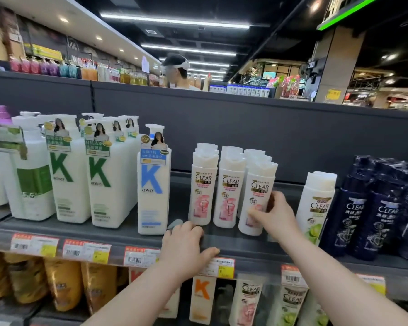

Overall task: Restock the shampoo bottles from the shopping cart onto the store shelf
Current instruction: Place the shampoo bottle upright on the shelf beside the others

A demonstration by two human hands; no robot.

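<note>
The right hand (276,217) is closing its grip around the lower body of a pink-label shampoo bottle (259,184), which is standing at the front of its row on the shelf (127,234). The left hand (186,245) is clasping the shelf's front lip. The bottle is probably light, stiff and slick, so gripping it mid-body seems safest.
</note>
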